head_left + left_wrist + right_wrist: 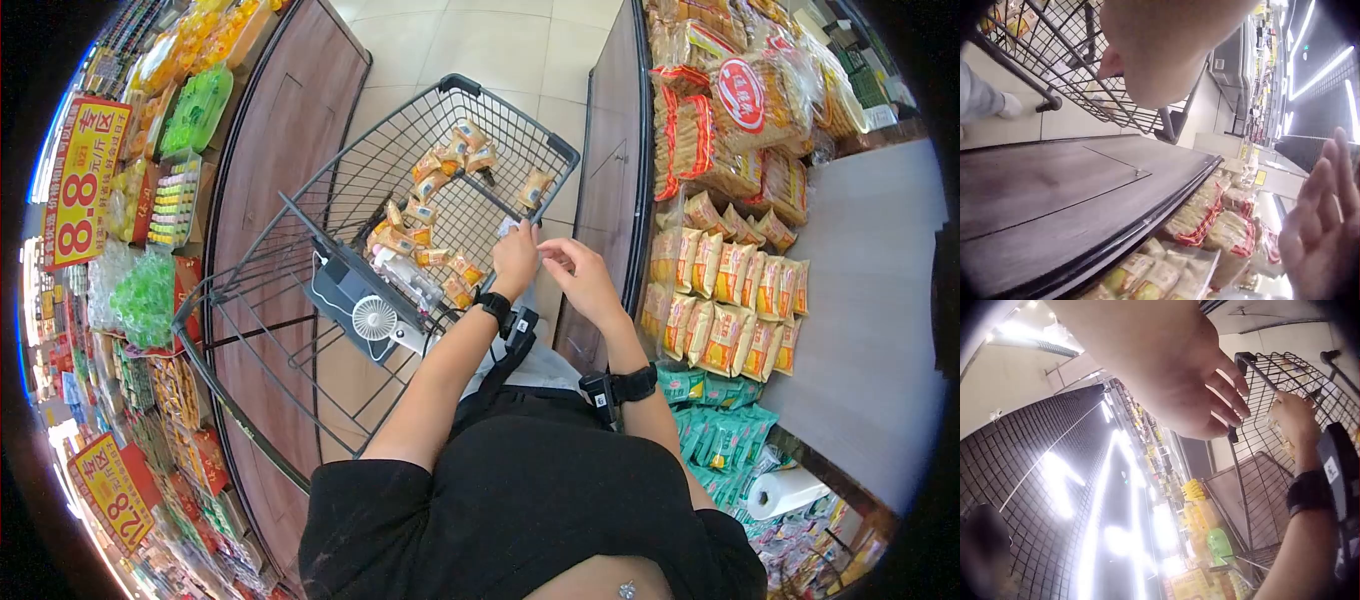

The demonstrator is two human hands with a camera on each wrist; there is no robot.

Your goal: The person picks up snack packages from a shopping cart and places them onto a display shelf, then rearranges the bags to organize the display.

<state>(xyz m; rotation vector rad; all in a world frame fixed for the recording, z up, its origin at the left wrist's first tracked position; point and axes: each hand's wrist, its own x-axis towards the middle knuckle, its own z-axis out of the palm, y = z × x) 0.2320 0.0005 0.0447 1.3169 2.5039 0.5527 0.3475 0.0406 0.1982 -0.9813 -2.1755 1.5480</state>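
Note:
A wire shopping cart (pixel 335 165) stands ahead of me, with several small orange-and-cream snack packets (pixel 430 185) lying inside. My left hand (pixel 517 262) is at the cart's near right side, its fingers curled over the rim; the right wrist view shows this left hand (pixel 1297 419) from across. Beside it, my right hand (pixel 583 280) hovers with fingers loosely bent and nothing in them. In the right wrist view that right hand (pixel 1191 394) has its fingers spread a little apart. A grey box (pixel 350 290) and a white fan (pixel 374 318) sit at the cart's near end.
Wood-panelled display counters flank the cart on both sides. On the right one are bagged noodle-like goods (pixel 740 100), rows of yellow-and-cream packets (pixel 730 300), teal packets (pixel 715 435) and a white roll (pixel 785 494). Green trays (pixel 195 110) and yellow price signs (pixel 85 185) line the left.

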